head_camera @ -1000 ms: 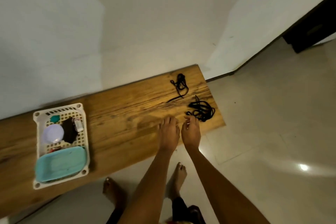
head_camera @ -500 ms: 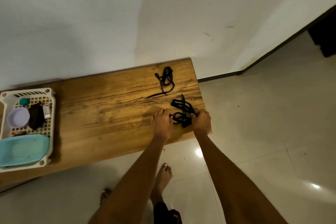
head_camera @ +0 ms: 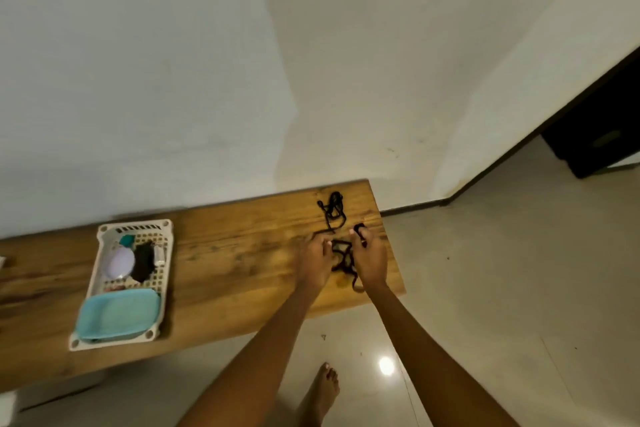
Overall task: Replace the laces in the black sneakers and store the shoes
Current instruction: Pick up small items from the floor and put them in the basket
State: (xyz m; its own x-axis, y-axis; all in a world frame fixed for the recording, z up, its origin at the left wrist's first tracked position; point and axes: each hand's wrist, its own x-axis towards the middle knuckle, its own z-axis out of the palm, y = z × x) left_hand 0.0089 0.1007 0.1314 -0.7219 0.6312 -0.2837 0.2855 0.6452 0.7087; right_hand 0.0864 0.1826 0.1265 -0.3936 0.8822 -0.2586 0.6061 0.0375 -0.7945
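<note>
Two bundles of black lace lie on the wooden bench (head_camera: 225, 263), both close to its right end. I see the nearer tangled lace (head_camera: 343, 262) between my two hands, near the front right corner of the bench. My left hand (head_camera: 313, 262) has its fingers curled at the left side of this tangle and seems to pinch a strand, though the picture is blurred there. My right hand (head_camera: 370, 258) grips the other side, and a loop of the lace comes up over its fingers. The second lace bundle (head_camera: 333, 210) rests apart from the hands, near the back edge at the right end. Toward the left part of the bench stands a white plastic basket (head_camera: 166, 253), and inside it there are a turquoise lid (head_camera: 117, 314), a pale round thing (head_camera: 119, 262) and a dark object (head_camera: 143, 260). The sneakers are not visible in this view.
</note>
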